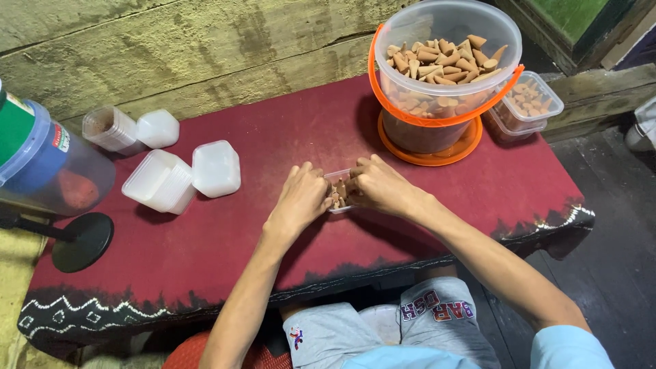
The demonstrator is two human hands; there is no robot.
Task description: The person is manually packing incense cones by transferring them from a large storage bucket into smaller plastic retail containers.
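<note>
On the red worktop (287,143), the left hand (301,198) and right hand (379,186) curl around a small clear box (339,191) of brown cones (339,193), fingertips pinching its sides, below the cone-filled bucket (444,75).

Both hands, left hand (301,198) and right hand (379,186), cup a small clear box (337,190) of brown cones at centre; the cone-filled bucket (444,75) stands at one o'clock, stacked lids (161,181) at nine o'clock.

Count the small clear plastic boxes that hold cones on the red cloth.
2: one small box between the left hand and right hand, one behind the orange-handled bucket. Others may be hidden.
</note>
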